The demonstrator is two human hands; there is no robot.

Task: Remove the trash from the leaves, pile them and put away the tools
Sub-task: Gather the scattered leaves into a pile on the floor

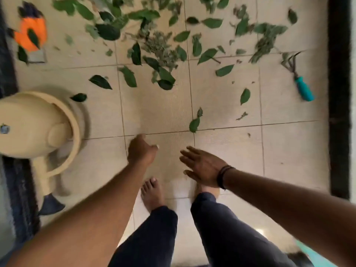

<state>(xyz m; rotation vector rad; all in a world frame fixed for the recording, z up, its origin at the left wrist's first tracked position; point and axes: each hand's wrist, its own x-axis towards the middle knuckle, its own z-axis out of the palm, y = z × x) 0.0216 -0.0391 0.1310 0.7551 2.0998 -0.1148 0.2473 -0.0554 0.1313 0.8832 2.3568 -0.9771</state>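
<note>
Head view: your left hand (141,151) loosely curled, empty; your right hand (202,166) spread flat, empty. Leaves (159,45) scattered on floor (227,151) well ahead of both. Hand rake (299,79) far right, apart.

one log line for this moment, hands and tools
left hand: curled, holds nothing | right hand: open, empty | leaves: scattered on floor | rake: on floor, right | glove: far left

green leaves (154,45) scattered over tiles, teal-handled hand rake (300,81) lying right
</note>
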